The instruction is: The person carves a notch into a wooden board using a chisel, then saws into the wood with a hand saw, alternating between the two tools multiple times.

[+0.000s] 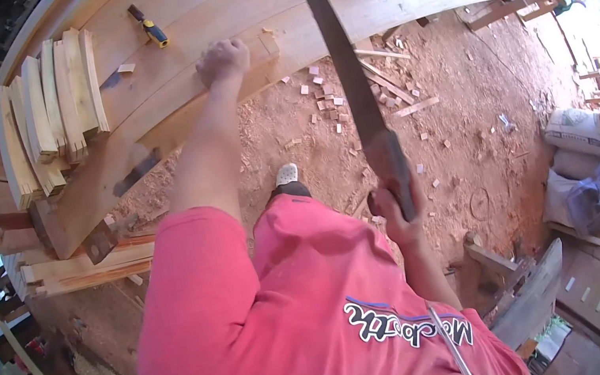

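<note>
At top, the saw in the right hand is cut off.

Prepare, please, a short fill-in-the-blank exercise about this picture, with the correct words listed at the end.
1. The right hand grips the saw, while the left hand is closed into a ____.
2. On the bench, the small tool is coloured black and ____.
3. In the picture, the wood pieces lie to the ____ of that tool.

Missing words: fist; yellow; left.
</note>
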